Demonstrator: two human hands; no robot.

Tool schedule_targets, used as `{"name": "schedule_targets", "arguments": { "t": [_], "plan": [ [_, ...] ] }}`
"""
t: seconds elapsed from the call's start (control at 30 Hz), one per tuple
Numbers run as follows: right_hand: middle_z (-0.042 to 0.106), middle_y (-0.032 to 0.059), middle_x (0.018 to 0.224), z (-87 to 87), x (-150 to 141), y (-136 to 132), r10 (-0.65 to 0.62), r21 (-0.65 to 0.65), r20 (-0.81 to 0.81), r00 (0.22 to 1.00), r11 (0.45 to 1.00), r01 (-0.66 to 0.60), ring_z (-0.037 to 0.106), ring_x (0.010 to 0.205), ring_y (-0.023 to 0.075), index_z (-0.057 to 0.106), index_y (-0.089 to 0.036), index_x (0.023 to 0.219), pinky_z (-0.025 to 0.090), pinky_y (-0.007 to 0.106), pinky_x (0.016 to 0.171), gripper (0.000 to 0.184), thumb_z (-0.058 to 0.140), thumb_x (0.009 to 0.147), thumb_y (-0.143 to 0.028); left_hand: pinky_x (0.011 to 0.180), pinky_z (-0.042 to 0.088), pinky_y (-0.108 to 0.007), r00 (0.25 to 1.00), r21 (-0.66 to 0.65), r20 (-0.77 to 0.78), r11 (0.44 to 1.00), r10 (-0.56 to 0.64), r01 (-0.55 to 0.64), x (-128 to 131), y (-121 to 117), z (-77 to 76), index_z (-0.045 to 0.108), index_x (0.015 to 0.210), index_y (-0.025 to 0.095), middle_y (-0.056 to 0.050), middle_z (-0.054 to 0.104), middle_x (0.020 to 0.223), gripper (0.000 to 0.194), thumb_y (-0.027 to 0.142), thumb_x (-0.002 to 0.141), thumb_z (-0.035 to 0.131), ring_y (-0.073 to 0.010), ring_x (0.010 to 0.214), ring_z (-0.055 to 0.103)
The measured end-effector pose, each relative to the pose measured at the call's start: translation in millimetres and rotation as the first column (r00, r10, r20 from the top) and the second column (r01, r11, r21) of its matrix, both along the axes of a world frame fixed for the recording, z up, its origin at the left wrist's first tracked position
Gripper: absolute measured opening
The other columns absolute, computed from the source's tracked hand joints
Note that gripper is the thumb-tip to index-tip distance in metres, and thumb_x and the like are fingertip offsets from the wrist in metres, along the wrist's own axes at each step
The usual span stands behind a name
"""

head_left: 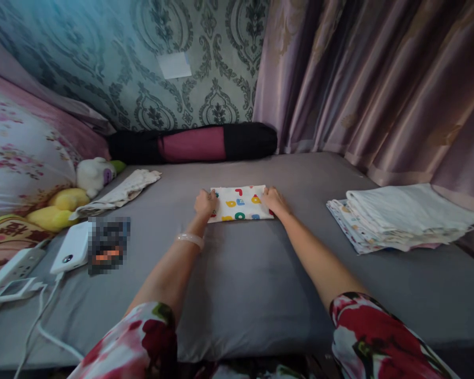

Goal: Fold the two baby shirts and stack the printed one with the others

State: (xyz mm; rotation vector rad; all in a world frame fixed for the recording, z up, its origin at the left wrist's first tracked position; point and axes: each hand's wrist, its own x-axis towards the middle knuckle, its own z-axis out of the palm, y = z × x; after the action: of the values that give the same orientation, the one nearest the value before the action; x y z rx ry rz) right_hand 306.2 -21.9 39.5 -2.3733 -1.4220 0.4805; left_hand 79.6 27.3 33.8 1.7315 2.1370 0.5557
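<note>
A white cloth (239, 205) printed with colourful letters lies folded into a flat rectangle on the grey sheet. My left hand (206, 202) is closed on its left end, fingers curled over the edge. At the opposite end, my right hand (274, 200) grips the cloth's right edge. Both arms reach straight forward, the left wrist wearing a pale bangle (190, 240). Off to the right sits a stack of folded cloths (403, 216), apart from my hands.
A crumpled pale cloth (120, 193) lies at left, near plush toys (95, 176). Nearer are a white power bank (71, 247), a power strip (13, 271) and cables. A black and maroon bag (193, 145) lies along the wall; curtains (363, 79) hang at right.
</note>
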Motion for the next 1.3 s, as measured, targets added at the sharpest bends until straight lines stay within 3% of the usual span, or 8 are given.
{"name": "schedule_targets", "arguments": {
  "t": [0.1, 0.17, 0.3, 0.4, 0.8, 0.93, 1.1, 1.3],
  "plan": [
    [0.064, 0.0243, 0.116, 7.5, -3, -5, -0.010, 0.065, 0.112, 0.994, 0.998, 0.003, 0.061, 0.111, 0.0314, 0.057, -0.007, 0.122, 0.043, 0.040, 0.092, 0.046, 0.029, 0.101, -0.037, 0.093, 0.045, -0.041, 0.995, 0.150, -0.093, 0.987, -0.035, 0.049, 3, -12, 2.2, 0.056, 0.116, 0.010, -0.025, 0.058, 0.124, 0.042, 0.043, 0.096, 0.040, -0.0330, 0.116, 0.058],
    [0.062, 0.0263, 0.119, 10.2, -13, -9, 0.011, 0.160, 0.219, 0.976, 0.986, -0.047, 0.057, 0.116, 0.0332, 0.058, -0.005, 0.121, 0.038, 0.044, 0.098, 0.048, 0.026, 0.101, -0.036, 0.101, 0.040, -0.041, 0.978, 0.233, -0.172, 0.959, -0.121, 0.160, 10, -20, 1.3, 0.056, 0.117, 0.009, -0.024, 0.055, 0.128, 0.041, 0.040, 0.096, 0.040, -0.0325, 0.123, 0.052],
    [0.053, 0.0184, 0.138, 6.6, -37, -12, 0.305, 0.214, 0.368, 0.878, 0.892, -0.400, 0.041, 0.133, 0.0309, 0.055, -0.012, 0.130, 0.022, 0.050, 0.112, 0.045, 0.027, 0.101, -0.031, 0.112, 0.029, -0.043, 0.884, 0.237, -0.278, 0.865, -0.376, 0.442, 35, -33, -3.2, 0.050, 0.131, 0.010, -0.020, 0.046, 0.144, 0.044, 0.035, 0.097, 0.038, -0.0310, 0.135, 0.039],
    [0.038, 0.0096, 0.153, -1.3, -48, -10, 0.434, 0.146, 0.412, 0.801, 0.837, -0.528, 0.025, 0.144, 0.0280, 0.046, -0.020, 0.142, 0.012, 0.053, 0.116, 0.047, 0.030, 0.100, -0.029, 0.115, 0.023, -0.047, 0.852, 0.196, -0.298, 0.846, -0.431, 0.496, 48, -36, -6.4, 0.047, 0.137, 0.011, -0.018, 0.040, 0.151, 0.046, 0.031, 0.098, 0.034, -0.0322, 0.143, 0.027],
    [0.027, 0.0076, 0.159, -29.1, -50, -1, 0.484, 0.067, 0.375, 0.791, 0.837, -0.543, 0.018, 0.147, 0.0285, 0.035, -0.023, 0.151, 0.012, 0.057, 0.116, 0.053, 0.029, 0.099, -0.032, 0.117, 0.015, -0.054, 0.822, 0.105, -0.363, 0.857, -0.438, 0.504, 50, -32, -30.0, 0.039, 0.148, 0.017, -0.012, 0.035, 0.156, 0.054, 0.036, 0.099, 0.025, -0.0328, 0.146, 0.024],
    [0.026, 0.0071, 0.160, -27.7, -49, 0, 0.503, 0.009, 0.348, 0.791, 0.842, -0.540, 0.016, 0.147, 0.0284, 0.032, -0.024, 0.152, 0.013, 0.059, 0.115, 0.053, 0.028, 0.100, -0.033, 0.115, 0.016, -0.059, 0.826, 0.059, -0.359, 0.872, -0.435, 0.485, 50, -31, -28.4, 0.039, 0.148, 0.021, -0.012, 0.033, 0.157, 0.055, 0.038, 0.098, 0.026, -0.0351, 0.145, 0.024],
    [0.026, 0.0069, 0.160, -26.7, -49, 2, 0.490, 0.007, 0.331, 0.806, 0.853, -0.522, 0.017, 0.147, 0.0275, 0.034, -0.026, 0.151, 0.013, 0.059, 0.115, 0.052, 0.026, 0.100, -0.033, 0.116, 0.018, -0.055, 0.833, 0.048, -0.372, 0.887, -0.410, 0.458, 49, -30, -24.0, 0.040, 0.147, 0.022, -0.010, 0.034, 0.156, 0.056, 0.042, 0.098, 0.023, -0.0315, 0.145, 0.027],
    [0.030, 0.0156, 0.157, -30.9, -51, 4, 0.345, 0.090, 0.322, 0.882, 0.916, -0.391, 0.022, 0.145, 0.0309, 0.036, -0.010, 0.149, 0.015, 0.051, 0.116, 0.058, 0.028, 0.100, -0.040, 0.115, 0.025, -0.047, 0.852, 0.035, -0.396, 0.922, -0.342, 0.387, 52, -26, -19.3, 0.040, 0.147, 0.017, -0.012, 0.035, 0.156, 0.062, 0.048, 0.098, 0.017, -0.0286, 0.143, 0.031]
  ]
}}
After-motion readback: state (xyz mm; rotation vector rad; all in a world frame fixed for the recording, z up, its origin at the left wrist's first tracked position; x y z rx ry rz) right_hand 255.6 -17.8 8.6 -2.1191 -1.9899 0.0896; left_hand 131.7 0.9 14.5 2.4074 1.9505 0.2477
